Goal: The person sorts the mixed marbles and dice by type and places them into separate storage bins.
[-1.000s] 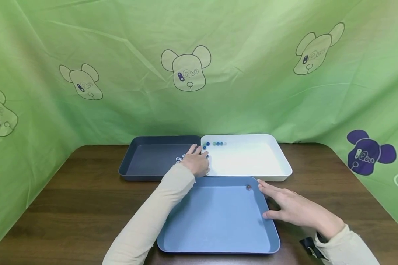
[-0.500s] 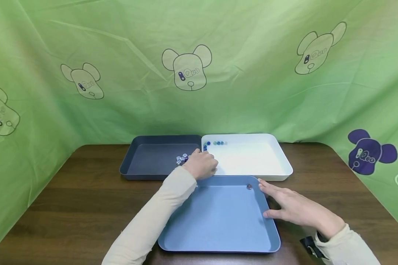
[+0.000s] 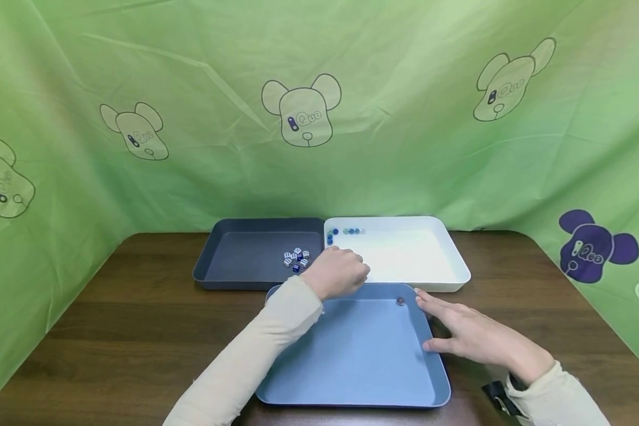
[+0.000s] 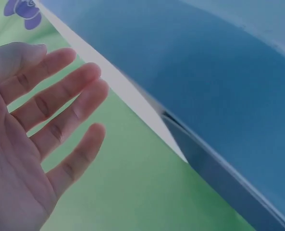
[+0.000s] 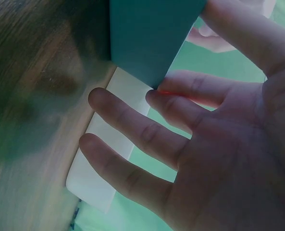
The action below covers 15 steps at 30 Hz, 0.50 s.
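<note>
My left hand (image 3: 336, 272) hovers over the far edge of the light blue tray (image 3: 357, 361), overlapping the white tray's front left corner in the head view. In the left wrist view its fingers (image 4: 60, 103) are loosely extended with nothing between them. My right hand (image 3: 471, 331) is at the blue tray's right side, fingers spread, thumb and fingertips at the rim. The right wrist view shows its palm and several fingers beside the tray's outer wall (image 5: 152, 38). One small dark reddish marble (image 3: 400, 301) lies in the blue tray's far right corner.
Behind on the left, a dark grey tray (image 3: 245, 257) contains several white and blue dice (image 3: 296, 257). Beside it, a white tray (image 3: 399, 251) has several blue, green and clear marbles (image 3: 352, 231) along its far left. The wooden table (image 3: 138, 331) meets a green curtain (image 3: 218, 165).
My left hand has moved right and toward me, from between the dark and white trays to the blue tray's far edge, uncovering the dice. My right hand stays in place.
</note>
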Tool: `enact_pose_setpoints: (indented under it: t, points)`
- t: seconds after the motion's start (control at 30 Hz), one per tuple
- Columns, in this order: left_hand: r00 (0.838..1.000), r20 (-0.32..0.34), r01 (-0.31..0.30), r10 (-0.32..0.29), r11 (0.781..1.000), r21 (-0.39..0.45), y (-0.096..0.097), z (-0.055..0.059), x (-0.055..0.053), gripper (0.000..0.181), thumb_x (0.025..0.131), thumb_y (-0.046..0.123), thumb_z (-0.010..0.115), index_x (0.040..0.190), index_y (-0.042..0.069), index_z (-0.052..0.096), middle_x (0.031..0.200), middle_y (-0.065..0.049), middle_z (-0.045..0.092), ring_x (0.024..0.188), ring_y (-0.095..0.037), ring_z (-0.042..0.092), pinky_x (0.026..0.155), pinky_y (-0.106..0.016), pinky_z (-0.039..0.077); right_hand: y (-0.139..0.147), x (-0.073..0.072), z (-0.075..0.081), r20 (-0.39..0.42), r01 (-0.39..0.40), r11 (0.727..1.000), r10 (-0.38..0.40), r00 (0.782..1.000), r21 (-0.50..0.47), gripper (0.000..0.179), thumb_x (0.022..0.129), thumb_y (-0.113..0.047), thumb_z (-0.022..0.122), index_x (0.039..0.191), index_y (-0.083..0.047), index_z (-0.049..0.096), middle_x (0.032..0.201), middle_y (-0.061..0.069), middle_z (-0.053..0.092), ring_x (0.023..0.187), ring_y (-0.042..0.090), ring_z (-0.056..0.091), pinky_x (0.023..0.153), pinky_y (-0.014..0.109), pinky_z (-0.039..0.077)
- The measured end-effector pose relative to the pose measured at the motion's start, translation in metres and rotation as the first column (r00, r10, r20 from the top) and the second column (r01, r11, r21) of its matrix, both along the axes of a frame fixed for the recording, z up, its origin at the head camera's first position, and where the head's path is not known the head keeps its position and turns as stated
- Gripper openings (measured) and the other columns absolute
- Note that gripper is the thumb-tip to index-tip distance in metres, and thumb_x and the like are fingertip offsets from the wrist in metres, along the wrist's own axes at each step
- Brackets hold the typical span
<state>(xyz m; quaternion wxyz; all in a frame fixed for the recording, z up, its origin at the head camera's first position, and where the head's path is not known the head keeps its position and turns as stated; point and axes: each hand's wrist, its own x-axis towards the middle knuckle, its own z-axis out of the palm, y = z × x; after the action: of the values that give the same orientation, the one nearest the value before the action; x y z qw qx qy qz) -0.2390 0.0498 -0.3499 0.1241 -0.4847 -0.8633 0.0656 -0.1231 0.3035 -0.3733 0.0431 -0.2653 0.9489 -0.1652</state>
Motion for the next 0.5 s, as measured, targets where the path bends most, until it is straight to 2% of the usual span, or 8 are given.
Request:
enact_pose_setpoints:
  t: [0.2, 0.5]
  points:
    - [0.999, -0.001, 0.053, -0.053, 0.999, 0.015, 0.0038, 0.0036, 0.0056, 0.023, 0.1, 0.016, 0.059, 0.081, 0.019, 0.073, 0.078, 0.007, 0.068, 0.069, -0.009, 0.062, 0.064, -0.028, 0.053, 0.0006, -0.0002, -0.0013, 0.004, -0.002, 1.0, 0.002, 1.0, -0.008, 0.081, 0.088, -0.036, 0.079, 0.142, 0.015, 0.046, 0.149, 0.034, 0.041, 0.129, 0.051, 0.049, 0.098, 0.059, 0.044]
    - [0.994, 0.056, 0.1, -0.097, 0.994, -0.054, 0.0104, 0.0049, 0.011, 0.022, 0.104, 0.018, 0.057, 0.092, 0.018, 0.075, 0.084, 0.007, 0.07, 0.073, -0.007, 0.062, 0.07, -0.025, 0.053, 0.0018, -0.0005, -0.0021, -0.013, -0.013, 1.0, 0.013, 1.0, -0.001, 0.081, 0.088, -0.037, 0.079, 0.141, 0.015, 0.047, 0.148, 0.035, 0.042, 0.129, 0.05, 0.05, 0.098, 0.058, 0.044]
